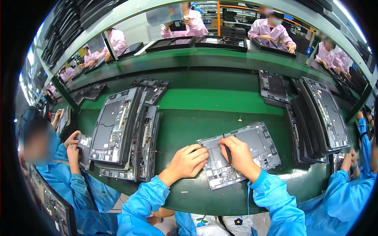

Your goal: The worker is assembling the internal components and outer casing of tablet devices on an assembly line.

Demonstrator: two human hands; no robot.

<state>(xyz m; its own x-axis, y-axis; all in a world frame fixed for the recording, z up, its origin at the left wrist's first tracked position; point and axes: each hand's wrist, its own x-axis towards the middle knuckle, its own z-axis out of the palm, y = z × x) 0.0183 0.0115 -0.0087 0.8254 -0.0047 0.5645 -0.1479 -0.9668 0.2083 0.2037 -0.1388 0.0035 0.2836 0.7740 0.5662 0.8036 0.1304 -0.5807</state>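
Observation:
An opened tablet [220, 157] lies slightly turned on the green bench in front of me, its dark battery plates and circuit board bared. My left hand [188, 162] rests at its left edge, fingers curled together and pressed onto the rim. My right hand [239, 155] is over the middle of the tablet, closed round a slim black pen-like tool [227, 151]. The tool stands steeply tilted, its lower tip near the circuit board. Whether the tip touches the board I cannot tell. A thin blue cord hangs from my right cuff.
Tall stacks of opened tablets stand left [114, 126] and right [325, 114] on the bench [189, 122]. Another tablet [273, 86] lies at the back right. Co-workers in blue sit close on both sides, handling tablets. People in pink work behind a raised shelf [177, 59].

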